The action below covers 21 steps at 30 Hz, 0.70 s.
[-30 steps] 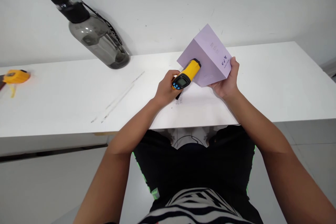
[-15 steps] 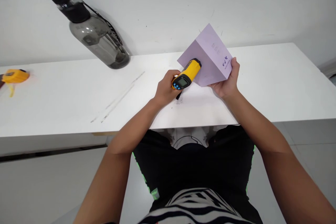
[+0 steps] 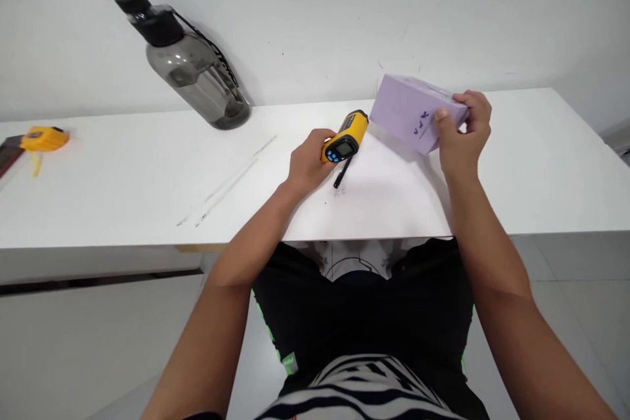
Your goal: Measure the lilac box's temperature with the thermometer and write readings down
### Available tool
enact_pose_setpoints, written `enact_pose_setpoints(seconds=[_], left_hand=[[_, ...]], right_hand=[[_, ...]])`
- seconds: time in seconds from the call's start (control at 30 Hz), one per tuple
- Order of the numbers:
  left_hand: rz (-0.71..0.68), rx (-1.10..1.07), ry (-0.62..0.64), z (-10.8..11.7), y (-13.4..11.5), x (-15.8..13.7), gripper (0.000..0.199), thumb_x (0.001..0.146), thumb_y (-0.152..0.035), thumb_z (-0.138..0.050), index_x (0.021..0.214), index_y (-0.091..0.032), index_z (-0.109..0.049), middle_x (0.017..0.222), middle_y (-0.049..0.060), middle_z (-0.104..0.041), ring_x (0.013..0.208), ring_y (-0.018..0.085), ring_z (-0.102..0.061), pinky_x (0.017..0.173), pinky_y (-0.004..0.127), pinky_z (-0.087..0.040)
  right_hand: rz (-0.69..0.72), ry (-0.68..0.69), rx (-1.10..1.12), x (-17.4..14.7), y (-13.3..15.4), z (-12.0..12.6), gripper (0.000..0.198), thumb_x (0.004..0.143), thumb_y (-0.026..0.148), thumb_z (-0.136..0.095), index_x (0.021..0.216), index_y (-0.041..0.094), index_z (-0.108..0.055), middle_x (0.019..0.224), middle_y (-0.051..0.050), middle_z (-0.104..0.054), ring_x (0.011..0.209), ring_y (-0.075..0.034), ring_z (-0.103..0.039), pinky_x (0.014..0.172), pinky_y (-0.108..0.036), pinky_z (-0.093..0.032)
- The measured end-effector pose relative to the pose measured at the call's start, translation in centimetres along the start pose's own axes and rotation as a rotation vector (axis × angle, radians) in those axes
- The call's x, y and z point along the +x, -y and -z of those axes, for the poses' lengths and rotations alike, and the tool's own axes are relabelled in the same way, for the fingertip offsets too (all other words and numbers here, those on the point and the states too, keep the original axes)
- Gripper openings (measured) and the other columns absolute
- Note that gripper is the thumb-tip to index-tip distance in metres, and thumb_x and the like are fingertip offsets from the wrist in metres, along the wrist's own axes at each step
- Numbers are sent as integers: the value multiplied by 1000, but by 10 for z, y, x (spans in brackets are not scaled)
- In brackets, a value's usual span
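Note:
My left hand point(image 3: 309, 161) is wrapped round the grip of a yellow and black infrared thermometer point(image 3: 346, 136), with its small screen and blue buttons facing up. A purple box point(image 3: 411, 111) with dark printed marks is tilted in my right hand point(image 3: 463, 134), thumb on one face and fingers over the far edge. The box is held to the right of the thermometer, apart from it. Below the thermometer a black pen point(image 3: 341, 174) lies on a white sheet of paper point(image 3: 388, 203) with some handwriting, partly covered by my left hand.
A grey see-through water bottle point(image 3: 199, 72) with a black cap stands at the back left by the wall. A yellow tape measure point(image 3: 45, 138) and a dark red item point(image 3: 10, 154) lie at the far left of the white table point(image 3: 123, 190).
My right hand has turned the purple box and moved it right, away from the thermometer. The thermometer has shifted slightly left, and more of the pen shows. The view has shifted a little.

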State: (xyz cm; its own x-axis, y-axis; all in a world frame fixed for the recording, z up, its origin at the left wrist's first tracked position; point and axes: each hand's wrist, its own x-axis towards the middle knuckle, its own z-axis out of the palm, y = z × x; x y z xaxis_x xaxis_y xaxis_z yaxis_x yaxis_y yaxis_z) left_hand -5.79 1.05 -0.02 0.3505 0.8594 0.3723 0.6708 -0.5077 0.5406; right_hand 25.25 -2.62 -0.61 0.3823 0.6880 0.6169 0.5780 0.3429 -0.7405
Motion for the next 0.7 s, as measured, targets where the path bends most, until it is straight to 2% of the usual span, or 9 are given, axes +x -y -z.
enact_pose_setpoints(seconds=[0.1, 0.17, 0.27, 0.33, 0.43, 0.57, 0.7], left_hand=[[45, 68, 6, 4, 2, 3, 42, 83, -21, -67, 123, -30, -56, 127, 0, -67, 103, 20, -68, 82, 32, -51], [60, 112, 2, 7, 4, 5, 41, 83, -22, -66, 122, -31, -57, 128, 1, -67, 107, 22, -67, 81, 33, -51], [44, 163, -4, 8, 7, 6, 40, 82, -19, -65, 120, -32, -60, 126, 1, -68, 110, 24, -66, 76, 33, -50], [25, 191, 11, 8, 8, 6, 40, 82, -18, -65, 118, -32, -62, 126, 1, -68, 111, 25, -67, 73, 33, -49], [14, 241, 55, 6, 7, 6, 36, 84, -22, -65, 118, -32, -64, 125, 1, -70, 109, 26, -68, 69, 34, -47], [16, 283, 86, 4, 8, 5, 33, 86, -25, -64, 118, -31, -65, 126, 2, -71, 107, 26, -69, 64, 34, -44], [59, 302, 117, 5, 8, 6, 35, 86, -22, -63, 119, -32, -65, 125, 1, -71, 106, 25, -69, 65, 34, -44]], right_hand=[[128, -117, -204, 0, -12, 3, 52, 77, 63, -74, 112, 26, -63, 145, -10, -42, 142, -34, -43, 118, -61, -38], [173, -82, -282, 1, -19, 2, 51, 77, 62, -75, 112, 27, -63, 149, -10, -37, 145, -35, -38, 119, -63, -35], [173, -8, -352, 2, -26, 1, 51, 85, 61, -69, 123, 27, -60, 159, -13, -26, 153, -40, -25, 119, -67, -31], [168, 48, -389, 2, -30, 1, 57, 90, 62, -64, 133, 28, -55, 163, -14, -17, 156, -42, -18, 119, -70, -30], [174, 111, -421, 2, -39, 0, 70, 89, 66, -63, 145, 29, -44, 166, -15, -8, 157, -43, -17, 117, -71, -32], [168, 178, -437, 4, -55, -3, 92, 84, 75, -65, 154, 28, -28, 166, -19, -8, 156, -43, -18, 116, -69, -34], [158, 174, -505, 4, -46, -8, 93, 86, 75, -61, 157, 26, -27, 167, -20, -14, 157, -47, -11, 115, -76, -26]])
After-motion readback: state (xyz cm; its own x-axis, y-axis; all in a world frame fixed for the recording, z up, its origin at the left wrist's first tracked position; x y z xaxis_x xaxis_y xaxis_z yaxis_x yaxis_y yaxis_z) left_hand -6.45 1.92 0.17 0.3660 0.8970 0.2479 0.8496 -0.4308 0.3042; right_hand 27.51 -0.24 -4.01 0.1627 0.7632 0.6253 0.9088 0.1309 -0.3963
